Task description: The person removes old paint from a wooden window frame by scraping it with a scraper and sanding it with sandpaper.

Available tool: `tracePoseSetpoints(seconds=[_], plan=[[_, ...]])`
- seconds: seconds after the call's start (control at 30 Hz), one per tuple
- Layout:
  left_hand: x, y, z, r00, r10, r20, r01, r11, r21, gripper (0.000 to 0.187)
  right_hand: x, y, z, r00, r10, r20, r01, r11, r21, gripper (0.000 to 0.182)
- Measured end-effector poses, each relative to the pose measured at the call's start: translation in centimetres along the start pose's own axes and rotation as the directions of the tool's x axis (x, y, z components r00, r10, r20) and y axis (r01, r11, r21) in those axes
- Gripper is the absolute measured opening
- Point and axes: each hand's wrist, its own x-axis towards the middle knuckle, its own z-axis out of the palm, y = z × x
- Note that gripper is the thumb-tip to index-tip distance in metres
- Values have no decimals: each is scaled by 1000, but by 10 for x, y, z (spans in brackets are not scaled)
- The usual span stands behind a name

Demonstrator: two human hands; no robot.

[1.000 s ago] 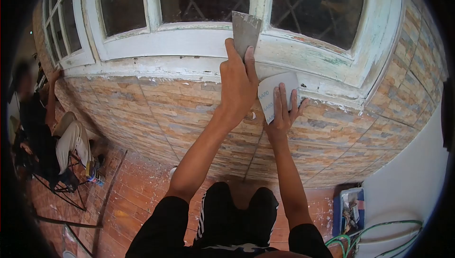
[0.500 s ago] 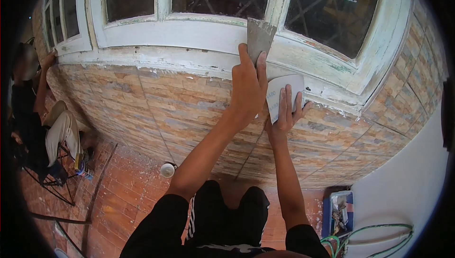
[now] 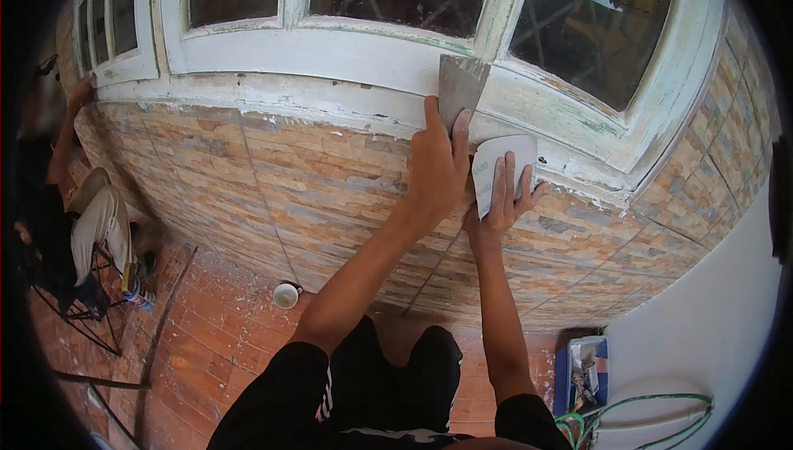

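My left hand (image 3: 437, 171) is closed around a putty knife (image 3: 462, 86), its wide blade pointing up against the white lower rail of the window frame (image 3: 363, 66). Thumb and forefinger lie along the blade, and the handle is hidden by my hand. Just to the right, my right hand (image 3: 502, 209) holds a sheet of sandpaper (image 3: 489, 165) with printed backing facing me. Its fingers lie over the sheet, which sits at the paint-flaked white sill (image 3: 578, 167) above the stone-patterned wall (image 3: 347, 194).
At far left a person (image 3: 49, 194) sits on a chair, one hand on the frame. A white cup (image 3: 287, 295) stands on the chip-strewn tiled floor (image 3: 215, 334). At lower right are a blue bin (image 3: 563, 376) with items inside and a green hose (image 3: 652, 398).
The putty knife blade has slid a little lower on the frame with my left hand. My right hand and the sandpaper stay at nearly the same spot. The whole view has shifted slightly.
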Motion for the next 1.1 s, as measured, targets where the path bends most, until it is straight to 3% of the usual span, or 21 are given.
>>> tracePoseSetpoints(seconds=[0.23, 0.43, 0.53, 0.63, 0.93, 1.1], plan=[[6, -13, -3, 997, -69, 32, 73, 990, -120, 43, 3, -5, -3, 1000, 15, 7, -15, 999, 43, 53], [3, -17, -2, 998, -37, 50, 41, 997, -65, 43, 2, -2, -1, 1000, -5, 1, 5, 1000, 19, 50], [-11, -26, -3, 989, -147, -8, 139, 947, -291, 45, 2, -3, -2, 1000, -6, 3, 6, 1000, 17, 48], [-13, -28, -12, 984, -176, 38, 179, 933, -314, 45, 1, -3, -1, 1000, -5, 7, 5, 1000, 7, 47], [13, -20, -12, 993, -67, 96, 84, 981, -177, 50, 1, -4, 0, 1000, -10, -4, 10, 1000, -1, 50], [21, -14, -15, 991, -92, 102, 108, 981, -160, 54, 0, -1, 1, 1000, -24, -9, 24, 1000, -1, 52]])
